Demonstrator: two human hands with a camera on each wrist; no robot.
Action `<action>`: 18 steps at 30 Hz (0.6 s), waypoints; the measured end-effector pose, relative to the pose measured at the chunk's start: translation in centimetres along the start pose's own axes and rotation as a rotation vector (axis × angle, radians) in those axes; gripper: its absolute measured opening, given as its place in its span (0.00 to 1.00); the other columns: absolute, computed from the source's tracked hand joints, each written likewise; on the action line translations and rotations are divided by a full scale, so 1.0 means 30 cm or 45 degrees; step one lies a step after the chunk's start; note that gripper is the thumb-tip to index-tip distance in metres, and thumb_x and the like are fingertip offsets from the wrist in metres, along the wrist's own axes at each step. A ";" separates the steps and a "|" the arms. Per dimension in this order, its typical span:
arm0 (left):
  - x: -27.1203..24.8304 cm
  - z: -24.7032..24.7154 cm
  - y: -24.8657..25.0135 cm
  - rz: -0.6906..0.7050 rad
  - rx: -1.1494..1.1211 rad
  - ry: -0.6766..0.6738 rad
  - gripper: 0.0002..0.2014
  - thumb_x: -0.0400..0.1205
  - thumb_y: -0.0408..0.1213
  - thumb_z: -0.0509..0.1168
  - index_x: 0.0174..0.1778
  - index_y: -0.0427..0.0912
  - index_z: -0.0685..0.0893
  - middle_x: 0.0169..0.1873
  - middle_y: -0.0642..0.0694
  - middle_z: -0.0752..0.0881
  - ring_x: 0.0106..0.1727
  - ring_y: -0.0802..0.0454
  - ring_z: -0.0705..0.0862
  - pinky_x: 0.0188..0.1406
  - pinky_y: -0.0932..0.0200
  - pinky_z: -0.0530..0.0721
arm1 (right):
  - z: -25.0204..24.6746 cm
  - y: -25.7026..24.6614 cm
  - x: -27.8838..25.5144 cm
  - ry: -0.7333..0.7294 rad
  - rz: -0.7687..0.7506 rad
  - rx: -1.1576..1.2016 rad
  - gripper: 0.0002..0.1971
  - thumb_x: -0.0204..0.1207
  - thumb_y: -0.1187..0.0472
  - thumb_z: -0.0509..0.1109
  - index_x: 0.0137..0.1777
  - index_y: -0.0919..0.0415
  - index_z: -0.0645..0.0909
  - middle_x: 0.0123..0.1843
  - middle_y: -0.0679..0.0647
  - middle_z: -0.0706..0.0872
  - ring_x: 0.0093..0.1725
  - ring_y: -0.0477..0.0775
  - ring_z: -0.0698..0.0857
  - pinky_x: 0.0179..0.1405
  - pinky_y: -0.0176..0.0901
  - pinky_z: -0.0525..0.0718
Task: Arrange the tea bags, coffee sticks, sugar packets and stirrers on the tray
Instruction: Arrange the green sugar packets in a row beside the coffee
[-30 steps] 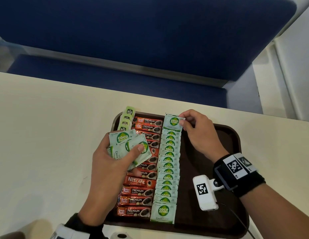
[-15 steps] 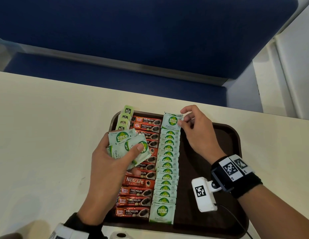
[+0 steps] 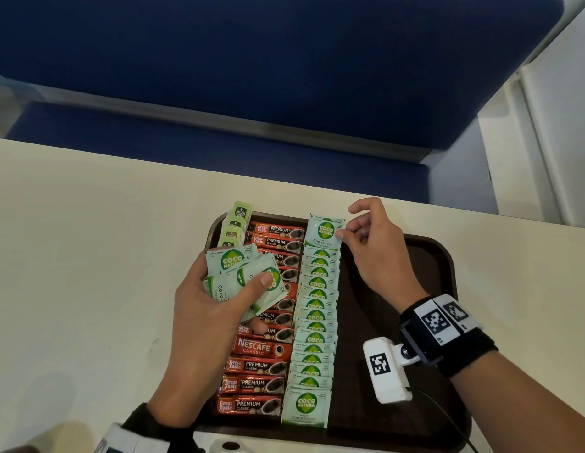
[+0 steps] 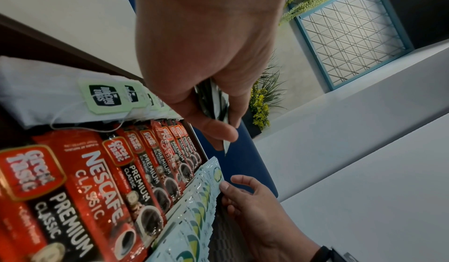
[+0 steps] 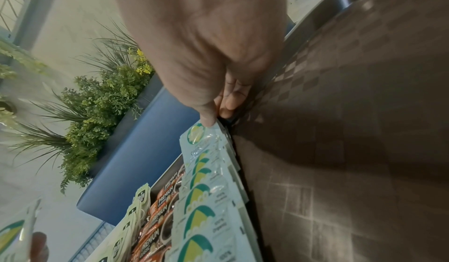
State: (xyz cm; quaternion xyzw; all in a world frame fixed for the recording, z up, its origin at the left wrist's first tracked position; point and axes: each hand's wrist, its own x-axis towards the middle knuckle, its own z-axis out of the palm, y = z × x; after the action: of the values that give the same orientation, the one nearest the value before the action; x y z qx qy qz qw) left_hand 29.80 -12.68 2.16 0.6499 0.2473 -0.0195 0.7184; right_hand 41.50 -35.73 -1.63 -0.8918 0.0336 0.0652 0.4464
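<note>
The coffee sticks [image 3: 258, 364] and a long overlapping row of sugar packets [image 3: 314, 325] are lying on the tray [image 3: 425, 289], whose right half is sitting bare. The left hand [image 3: 203, 322] is gripping spare packets [image 3: 245, 276]; the right hand [image 3: 373, 250] is pinching the farthest packet [image 3: 324, 232]. Tea bags [image 3: 235, 225] are lining the far left corner. Stirrers aren't showing anywhere, so I'd judge them undone.

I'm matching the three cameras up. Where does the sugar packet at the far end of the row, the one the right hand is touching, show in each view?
Head: top sugar packet at upper centre, far end of the row, right hand at its right edge.
Left wrist: lower centre, seen edge-on, fingertip on it.
Right wrist: centre, under the thumb.
Shared landmark: the red coffee sticks alongside.
</note>
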 end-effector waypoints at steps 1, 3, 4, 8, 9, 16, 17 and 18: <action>0.000 0.001 0.000 0.003 0.000 0.000 0.19 0.77 0.35 0.83 0.63 0.50 0.87 0.53 0.47 0.97 0.43 0.34 0.96 0.31 0.44 0.95 | 0.000 0.002 0.000 0.004 -0.003 0.002 0.17 0.84 0.60 0.78 0.64 0.51 0.74 0.46 0.47 0.88 0.44 0.43 0.86 0.39 0.26 0.84; 0.000 0.002 0.000 0.004 -0.003 -0.001 0.20 0.77 0.35 0.83 0.63 0.50 0.87 0.53 0.47 0.97 0.43 0.35 0.97 0.29 0.45 0.95 | 0.000 0.005 0.001 0.010 -0.008 0.011 0.17 0.84 0.60 0.79 0.64 0.52 0.74 0.45 0.47 0.88 0.46 0.40 0.86 0.39 0.25 0.83; 0.000 0.002 -0.001 0.003 -0.007 -0.001 0.20 0.78 0.34 0.82 0.63 0.49 0.87 0.53 0.47 0.97 0.43 0.36 0.97 0.28 0.46 0.95 | 0.000 0.006 0.002 0.012 -0.010 0.014 0.17 0.84 0.60 0.79 0.64 0.52 0.74 0.45 0.48 0.88 0.46 0.39 0.86 0.39 0.25 0.83; 0.004 0.006 -0.004 0.008 -0.007 -0.003 0.20 0.77 0.34 0.83 0.63 0.49 0.87 0.52 0.46 0.97 0.43 0.36 0.97 0.27 0.47 0.95 | 0.001 0.007 0.004 0.018 -0.013 -0.002 0.17 0.84 0.59 0.79 0.64 0.51 0.74 0.46 0.46 0.89 0.44 0.43 0.87 0.40 0.26 0.84; 0.004 0.006 -0.006 0.010 -0.007 -0.002 0.20 0.78 0.34 0.83 0.63 0.49 0.87 0.53 0.46 0.97 0.44 0.36 0.97 0.28 0.46 0.95 | 0.001 0.008 0.005 0.020 -0.015 -0.004 0.17 0.84 0.59 0.79 0.64 0.51 0.74 0.46 0.46 0.89 0.44 0.43 0.87 0.40 0.26 0.84; 0.003 0.016 -0.011 0.007 -0.028 0.001 0.21 0.77 0.34 0.83 0.65 0.47 0.87 0.53 0.46 0.97 0.42 0.34 0.96 0.27 0.47 0.95 | 0.000 0.015 0.008 0.020 -0.022 0.021 0.15 0.85 0.60 0.78 0.64 0.53 0.75 0.46 0.48 0.89 0.46 0.34 0.86 0.39 0.24 0.83; 0.003 0.019 -0.010 0.007 -0.032 0.000 0.22 0.77 0.34 0.83 0.65 0.47 0.87 0.53 0.46 0.97 0.43 0.34 0.96 0.27 0.48 0.94 | 0.000 0.017 0.008 0.021 -0.024 0.018 0.15 0.85 0.60 0.78 0.64 0.53 0.75 0.46 0.48 0.89 0.46 0.35 0.86 0.40 0.25 0.83; 0.002 0.021 -0.010 0.007 -0.035 -0.003 0.22 0.77 0.34 0.83 0.65 0.47 0.87 0.53 0.45 0.97 0.43 0.35 0.96 0.26 0.49 0.94 | 0.001 0.018 0.008 0.023 -0.024 0.016 0.15 0.85 0.60 0.78 0.64 0.52 0.75 0.46 0.48 0.89 0.47 0.36 0.86 0.40 0.26 0.83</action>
State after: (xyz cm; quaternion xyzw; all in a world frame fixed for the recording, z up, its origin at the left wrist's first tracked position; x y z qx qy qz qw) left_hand 29.95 -13.29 1.88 0.6407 0.2449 -0.0150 0.7275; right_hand 41.67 -36.02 -2.11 -0.8898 0.0295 0.0528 0.4522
